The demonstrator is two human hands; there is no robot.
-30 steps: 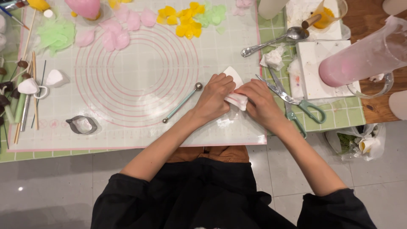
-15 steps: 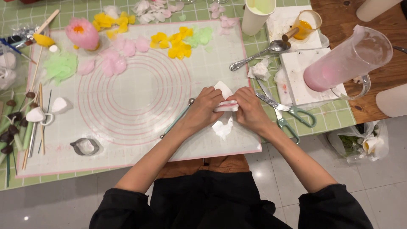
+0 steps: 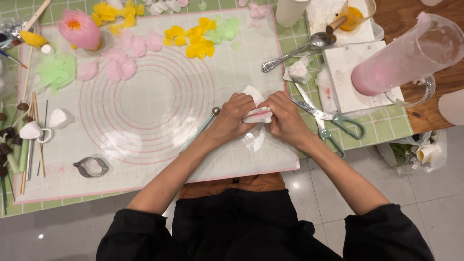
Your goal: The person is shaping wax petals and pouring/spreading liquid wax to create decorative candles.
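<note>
Near the right edge of the white mat (image 3: 145,121), the left hand (image 3: 232,118) and right hand (image 3: 285,118) pinched a small white-and-pink piece (image 3: 257,115) between closed fingertips, where too hard a squeeze could probably tear or crush it.

A wad (image 3: 257,115) sits between the fingers (image 3: 240,102) of both hands, over the mat (image 3: 145,106). Scissors (image 3: 333,123) lie just right of them, a spoon (image 3: 295,50) beyond, a cutter (image 3: 91,166) far left.
</note>
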